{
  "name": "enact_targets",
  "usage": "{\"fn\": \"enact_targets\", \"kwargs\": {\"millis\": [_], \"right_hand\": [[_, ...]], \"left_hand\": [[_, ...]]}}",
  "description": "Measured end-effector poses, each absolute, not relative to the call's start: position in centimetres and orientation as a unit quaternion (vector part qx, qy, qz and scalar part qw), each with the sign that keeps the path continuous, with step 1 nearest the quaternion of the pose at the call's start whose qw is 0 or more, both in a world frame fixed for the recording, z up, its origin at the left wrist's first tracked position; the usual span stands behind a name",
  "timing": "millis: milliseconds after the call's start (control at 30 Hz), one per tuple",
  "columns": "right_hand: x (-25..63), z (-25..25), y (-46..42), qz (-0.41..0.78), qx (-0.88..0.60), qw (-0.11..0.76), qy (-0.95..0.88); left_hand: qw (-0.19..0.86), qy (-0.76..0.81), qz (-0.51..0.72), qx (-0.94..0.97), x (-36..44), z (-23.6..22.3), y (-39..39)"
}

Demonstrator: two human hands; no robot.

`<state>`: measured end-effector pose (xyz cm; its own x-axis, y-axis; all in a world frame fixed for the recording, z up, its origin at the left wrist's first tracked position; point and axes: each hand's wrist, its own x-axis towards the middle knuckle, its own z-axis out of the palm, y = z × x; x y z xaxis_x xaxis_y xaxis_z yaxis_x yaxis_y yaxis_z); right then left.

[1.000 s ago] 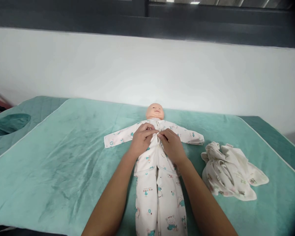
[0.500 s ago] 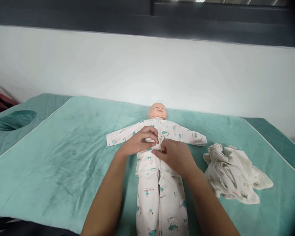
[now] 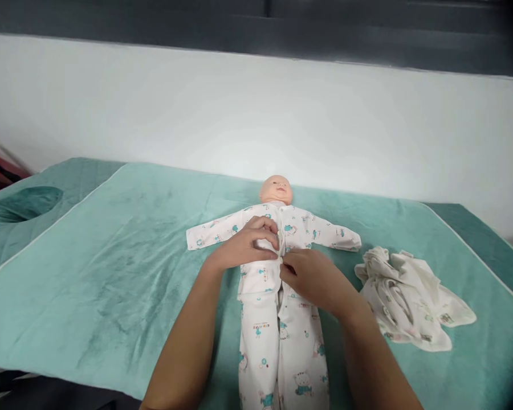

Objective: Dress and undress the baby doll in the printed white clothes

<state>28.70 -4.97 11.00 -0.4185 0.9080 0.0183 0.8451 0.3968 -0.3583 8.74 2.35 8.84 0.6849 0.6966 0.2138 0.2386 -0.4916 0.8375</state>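
Note:
A baby doll [image 3: 276, 189] lies face up on the green bed cover, its arms spread. It wears white printed baby clothes: a long-sleeved top [image 3: 256, 279] with an opening down the front, and matching trousers [image 3: 260, 347]. My left hand [image 3: 256, 242] rests on the chest, with thumb and curled fingers at the left edge of the front opening. On the other side, my right hand [image 3: 310, 276] pinches the front edge near a small pale button, fingers closed. Both hands' fingertips nearly meet at the opening. The gripped edge is partly hidden by the fingers.
A crumpled white printed cloth [image 3: 414, 302] lies to the right of the doll. The green cover [image 3: 111, 273] spreads over the bed, with a face hole [image 3: 25, 204] at the far left. Behind stands a white wall [image 3: 248, 114], and a red item [image 3: 0, 173] shows at the left edge.
My right hand has moved slightly down the front opening, and its fingers have closed on the edge. My left hand stays at the chest. The view has tilted slightly.

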Motion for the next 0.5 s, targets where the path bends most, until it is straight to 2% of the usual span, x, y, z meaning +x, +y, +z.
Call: {"fn": "enact_targets", "kwargs": {"millis": [200,500], "right_hand": [[29.3,10.8,-3.9,0.182,-0.483,0.119,-0.848],[30.8,10.3,-2.5,0.327,-0.44,0.176,-0.818]], "left_hand": [[0.405,0.284,0.283,0.822,8.6,8.6,2.7],[0.398,0.287,0.294,0.82,8.8,8.4,2.7]]}}
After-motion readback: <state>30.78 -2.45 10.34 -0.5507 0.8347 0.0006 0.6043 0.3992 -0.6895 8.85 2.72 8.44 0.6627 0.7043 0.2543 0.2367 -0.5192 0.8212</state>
